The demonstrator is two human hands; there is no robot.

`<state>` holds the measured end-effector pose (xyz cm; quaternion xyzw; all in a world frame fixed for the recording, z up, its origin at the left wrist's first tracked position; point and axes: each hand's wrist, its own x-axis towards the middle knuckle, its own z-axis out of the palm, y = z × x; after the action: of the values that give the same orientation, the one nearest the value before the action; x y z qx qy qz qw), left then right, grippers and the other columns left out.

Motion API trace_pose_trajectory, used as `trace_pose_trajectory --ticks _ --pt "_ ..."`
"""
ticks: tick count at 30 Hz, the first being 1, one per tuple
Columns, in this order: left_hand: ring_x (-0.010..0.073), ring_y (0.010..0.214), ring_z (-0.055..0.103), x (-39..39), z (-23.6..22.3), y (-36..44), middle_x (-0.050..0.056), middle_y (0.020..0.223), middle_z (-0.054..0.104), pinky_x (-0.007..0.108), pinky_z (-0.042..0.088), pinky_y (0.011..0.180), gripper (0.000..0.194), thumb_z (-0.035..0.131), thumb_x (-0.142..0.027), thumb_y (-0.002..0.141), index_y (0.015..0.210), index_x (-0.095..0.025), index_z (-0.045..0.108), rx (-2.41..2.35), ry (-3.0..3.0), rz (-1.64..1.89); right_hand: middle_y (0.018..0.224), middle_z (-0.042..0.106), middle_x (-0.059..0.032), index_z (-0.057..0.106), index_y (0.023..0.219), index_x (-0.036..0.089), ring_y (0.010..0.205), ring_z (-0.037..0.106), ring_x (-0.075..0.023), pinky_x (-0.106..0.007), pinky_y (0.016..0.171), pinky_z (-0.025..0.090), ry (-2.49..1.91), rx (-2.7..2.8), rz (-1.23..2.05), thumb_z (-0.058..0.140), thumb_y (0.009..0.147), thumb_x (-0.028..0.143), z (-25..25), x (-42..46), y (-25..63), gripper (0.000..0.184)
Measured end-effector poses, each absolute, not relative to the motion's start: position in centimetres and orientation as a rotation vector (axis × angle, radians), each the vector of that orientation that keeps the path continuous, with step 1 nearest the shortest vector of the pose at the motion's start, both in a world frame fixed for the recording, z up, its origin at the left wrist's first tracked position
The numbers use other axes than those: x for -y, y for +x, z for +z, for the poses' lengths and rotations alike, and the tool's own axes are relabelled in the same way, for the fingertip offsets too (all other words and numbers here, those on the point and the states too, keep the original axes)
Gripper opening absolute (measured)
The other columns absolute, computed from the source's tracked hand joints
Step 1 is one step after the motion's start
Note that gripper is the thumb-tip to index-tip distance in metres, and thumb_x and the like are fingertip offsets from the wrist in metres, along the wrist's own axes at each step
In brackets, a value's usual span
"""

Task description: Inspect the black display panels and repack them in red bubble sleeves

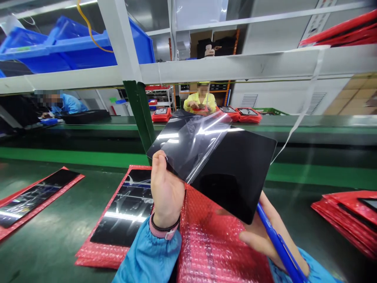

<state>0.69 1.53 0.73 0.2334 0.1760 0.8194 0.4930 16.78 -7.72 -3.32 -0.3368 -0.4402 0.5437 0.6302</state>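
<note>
Head view: left hand (pixel 167 194) grip pinched on black panel (pixel 238 169); right hand (pixel 265 239) grip round blue pen (pixel 274 236); film (pixel 200 145) partly off.

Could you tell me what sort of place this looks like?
Probably an electronics factory's packing or assembly line: stacked dark panels, red bubble wrap, blue bins overhead.

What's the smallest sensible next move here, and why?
I'd probably steady the dark panel with the right hand, then gently straighten the clear film with the left hand. The film lies skewed across the panel, leaving its right part uncovered, and the left fingers are already at the left edge.
</note>
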Motion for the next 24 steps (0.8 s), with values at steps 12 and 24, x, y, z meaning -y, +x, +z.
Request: trace_pose_trajectory --ticks 12,24 --pt "0.0106 0.083 0.061 -1.8 0.5 0.5 -0.003 0.089 0.064 0.021 0.05 0.078 0.015 0.07 -0.032 0.079 0.087 -0.02 0.064 -0.377 0.673 1.996 0.13 0.062 0.0011 0.056 0.127 0.044 0.123 0.055 -0.0266 -0.045 0.105 0.042 -0.651 1.127 1.189 0.071 0.08 0.033 -3.0 7.8 16.8 0.05" --pt "0.0108 0.079 0.056 -3.7 0.2 -1.1 -0.003 0.076 0.058 0.019 0.044 0.078 0.007 0.062 -0.024 0.072 0.072 -0.018 0.061 -0.555 0.817 2.026 0.101 0.074 -0.0045 0.069 0.1 0.028 0.1 0.068 -0.0296 -0.042 0.087 0.054 -1.051 0.863 0.908 0.08 0.067 0.042 -4.0 8.5 18.8 0.038"
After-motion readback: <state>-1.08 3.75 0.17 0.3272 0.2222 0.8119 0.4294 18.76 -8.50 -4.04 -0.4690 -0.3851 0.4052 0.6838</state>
